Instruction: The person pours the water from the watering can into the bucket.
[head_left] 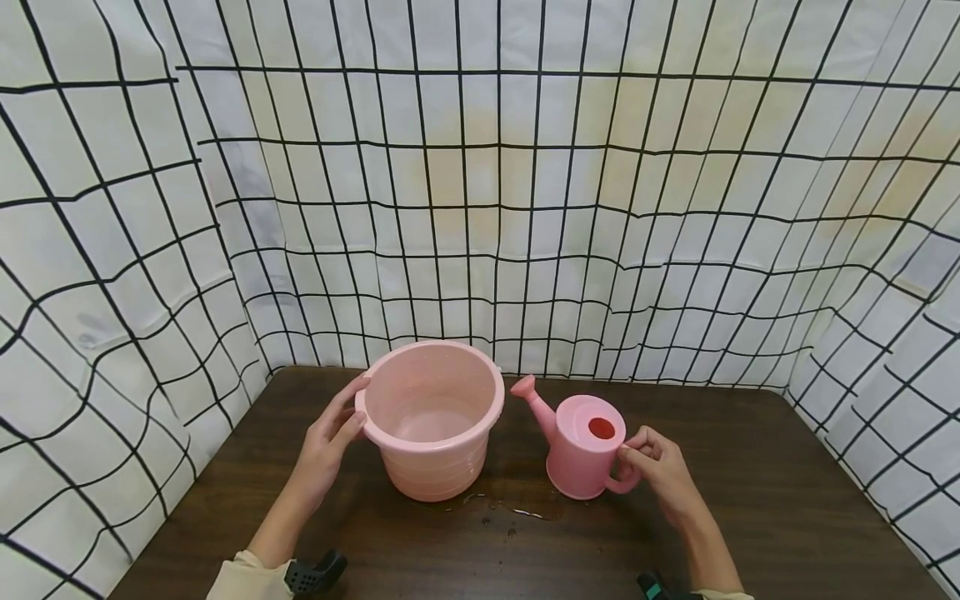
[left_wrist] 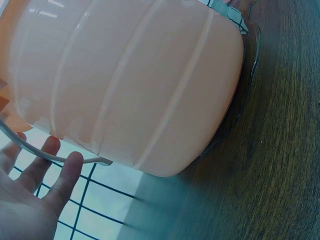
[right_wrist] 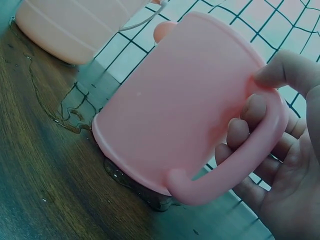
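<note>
A pale pink plastic bucket [head_left: 438, 467] stands upright on the dark wooden table. My left hand [head_left: 324, 442] holds its left rim, fingers and thumb set apart; in the left wrist view the fingertips lie near a thin curved bail handle [left_wrist: 30, 148] hanging at the bucket's side. To the right, a pink watering can [head_left: 577, 454] stands upright, its spout with a round rose pointing left toward the bucket. My right hand [head_left: 660, 467] grips the can's handle [right_wrist: 235, 175], the thumb on top and fingers through the loop. Past the spout hole, the can's inside is hidden.
Small puddles of water [head_left: 528, 513] and drops lie on the table [head_left: 420, 558] between and in front of the two vessels. A white curtain [head_left: 487, 183] with a black grid surrounds the table at the back and sides.
</note>
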